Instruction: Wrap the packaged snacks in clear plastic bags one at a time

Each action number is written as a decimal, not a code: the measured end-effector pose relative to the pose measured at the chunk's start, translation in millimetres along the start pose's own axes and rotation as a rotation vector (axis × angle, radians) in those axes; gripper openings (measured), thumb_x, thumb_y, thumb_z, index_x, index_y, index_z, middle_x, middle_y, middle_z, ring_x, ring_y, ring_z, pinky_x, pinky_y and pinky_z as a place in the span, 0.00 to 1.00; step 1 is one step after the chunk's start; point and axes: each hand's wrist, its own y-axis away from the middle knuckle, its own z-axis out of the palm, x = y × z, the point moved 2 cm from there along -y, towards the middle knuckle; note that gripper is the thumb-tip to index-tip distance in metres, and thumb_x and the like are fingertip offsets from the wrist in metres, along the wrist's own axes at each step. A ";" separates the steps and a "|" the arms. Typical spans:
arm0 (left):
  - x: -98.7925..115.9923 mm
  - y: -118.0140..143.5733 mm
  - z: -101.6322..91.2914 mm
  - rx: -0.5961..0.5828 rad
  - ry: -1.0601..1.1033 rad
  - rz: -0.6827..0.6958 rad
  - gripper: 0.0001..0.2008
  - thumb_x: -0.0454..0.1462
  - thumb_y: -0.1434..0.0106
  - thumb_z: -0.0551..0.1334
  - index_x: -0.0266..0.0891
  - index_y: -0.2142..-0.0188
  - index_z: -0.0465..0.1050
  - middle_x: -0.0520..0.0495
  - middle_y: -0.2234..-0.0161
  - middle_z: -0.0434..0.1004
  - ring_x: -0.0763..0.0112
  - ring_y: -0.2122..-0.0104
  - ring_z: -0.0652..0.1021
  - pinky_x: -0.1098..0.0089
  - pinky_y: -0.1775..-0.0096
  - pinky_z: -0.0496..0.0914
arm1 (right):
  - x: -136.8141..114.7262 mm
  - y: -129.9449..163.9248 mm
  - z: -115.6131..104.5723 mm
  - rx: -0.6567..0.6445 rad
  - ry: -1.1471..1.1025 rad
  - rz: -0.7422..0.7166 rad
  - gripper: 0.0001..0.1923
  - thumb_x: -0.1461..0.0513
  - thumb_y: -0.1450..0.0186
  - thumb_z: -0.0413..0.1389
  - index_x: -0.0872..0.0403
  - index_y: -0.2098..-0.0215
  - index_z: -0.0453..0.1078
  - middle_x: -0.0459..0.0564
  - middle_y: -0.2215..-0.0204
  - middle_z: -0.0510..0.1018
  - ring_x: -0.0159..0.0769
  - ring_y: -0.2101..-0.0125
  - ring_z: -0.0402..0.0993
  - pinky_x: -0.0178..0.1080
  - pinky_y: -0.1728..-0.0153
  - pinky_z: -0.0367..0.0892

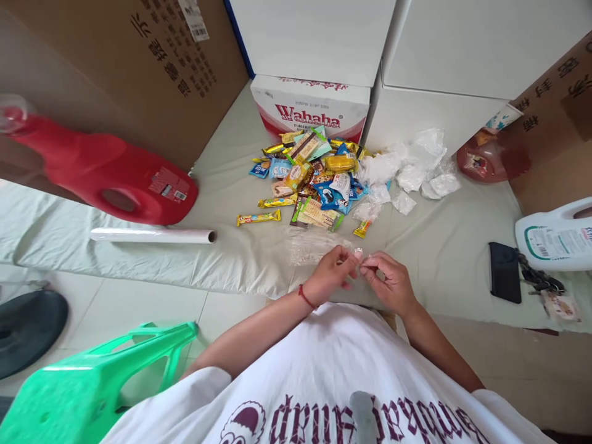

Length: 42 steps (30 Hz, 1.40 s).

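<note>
left hand [332,273]: fingers curled, tips pinched toward the right | right hand [387,280]: fingers bent, tips meeting the left's | forearms: bare, converging before the torso

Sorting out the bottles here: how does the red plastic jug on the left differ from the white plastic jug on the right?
The red plastic jug shows almost whole, with a see-through cap; the white plastic jug is cut off by the picture's right edge, its cap unseen. The red one leans against a brown cardboard box; the white one lies beside a black phone. Both lie on their sides on the pale cloth, have built-in handles and printed labels.
</note>
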 end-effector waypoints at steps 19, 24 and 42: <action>-32.6 7.9 7.0 -0.037 0.147 -0.020 0.25 0.55 0.49 0.73 0.39 0.71 0.69 0.51 0.72 0.72 0.71 0.69 0.77 0.74 0.71 0.71 | 8.7 54.1 27.0 0.125 0.082 0.032 0.08 0.55 0.29 0.57 0.48 0.62 0.75 0.49 0.67 0.77 0.37 0.68 0.71 0.40 0.64 0.68; -43.8 16.4 -12.6 -0.093 0.178 -0.022 0.25 0.57 0.46 0.71 0.39 0.69 0.70 0.49 0.69 0.73 0.68 0.66 0.80 0.75 0.72 0.70 | 29.2 65.9 22.9 0.254 -0.191 0.314 0.13 0.49 0.32 0.60 0.49 0.65 0.74 0.45 0.73 0.73 0.35 0.73 0.66 0.38 0.69 0.65; -64.9 57.8 -77.3 -0.003 -0.154 0.283 0.12 0.47 0.37 0.68 0.41 0.68 0.81 0.39 0.54 0.81 0.58 0.54 0.78 0.62 0.51 0.72 | 46.0 -24.0 32.7 0.123 -0.354 0.489 0.25 0.39 0.45 0.64 0.51 0.71 0.71 0.40 0.83 0.62 0.29 0.83 0.54 0.33 0.85 0.50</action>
